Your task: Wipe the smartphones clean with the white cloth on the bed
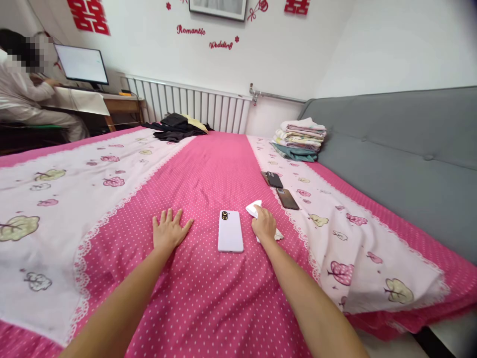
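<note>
Head view: right grip [264, 223] holds crumpled white tissue [254, 207]

Bed [201, 191] with pink-and-white cover [201, 308]: pale phone [230, 233] near centre, two darker phones [287, 199] farther right, folded fabrics [300, 133] far right, dark heap [173, 130], probably clothing, far left.

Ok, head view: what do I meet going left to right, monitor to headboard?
Monitor → left hand → pale phone → right hand → brown phone → grey headboard.
</note>
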